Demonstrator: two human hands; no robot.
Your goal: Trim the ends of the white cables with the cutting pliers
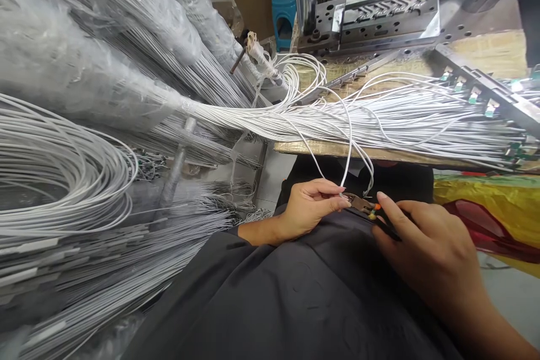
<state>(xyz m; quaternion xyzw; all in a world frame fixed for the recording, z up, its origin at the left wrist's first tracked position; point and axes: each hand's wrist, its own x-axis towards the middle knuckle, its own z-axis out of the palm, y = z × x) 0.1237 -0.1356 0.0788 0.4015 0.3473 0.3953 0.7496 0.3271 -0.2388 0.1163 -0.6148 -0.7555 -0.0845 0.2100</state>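
Between thumb and fingers, my left hand (310,205) pinches the end of a white cable (349,152) that loops down from the bundle. My right hand (430,236) is closed around a pair of pliers (358,202) with dark handles and an orange spot near the pivot. The jaws point left and meet the cable end right at my left fingertips. Whether they bite on the cable, I cannot tell. Just behind the pliers hangs another cable end (367,188). Both hands are low over the dark apron on my lap.
A thick bundle of white cables (400,118) lies along the bench. Green-and-metal connectors (475,93) sit by a metal rail (493,87). Behind stands a metal press die (388,11). Plastic-wrapped cable bundles (105,67) and a cable coil (122,180) fill the left. A blue stool (282,14) stands farther back.
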